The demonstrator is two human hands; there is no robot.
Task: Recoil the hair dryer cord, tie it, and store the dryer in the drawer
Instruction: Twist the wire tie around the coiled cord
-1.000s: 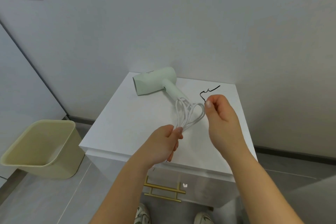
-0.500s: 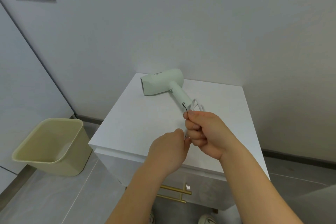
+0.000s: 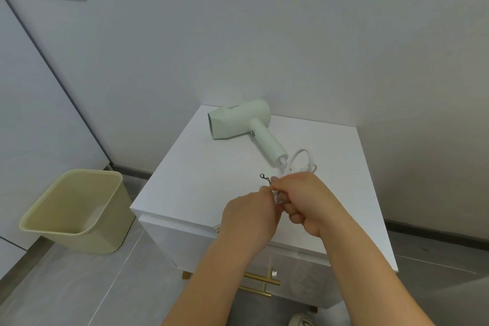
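A pale green hair dryer [image 3: 239, 119] lies on its side on the white cabinet top [image 3: 201, 177], nozzle to the left, handle pointing toward me. Its white cord [image 3: 304, 159] loops out of the handle end and runs into my hands. My right hand [image 3: 307, 201] is closed around the bundled cord. My left hand [image 3: 251, 217] presses against it from the left, fingertips pinching at the same spot. A thin black wire tie [image 3: 265, 178] sticks up between the two hands; most of the coil is hidden by my fingers.
The cabinet front below has drawers with gold bar handles [image 3: 262, 279]. A beige waste bin [image 3: 76, 209] stands on the grey tiled floor to the left. White walls close in behind and to the left. A shoe tip [image 3: 301, 321] shows at the bottom.
The right hand took the black tie off the cabinet top and brought it to the cord bundle. Both hands have closed together on the coil, and the tie now sticks up shorter and twisted.
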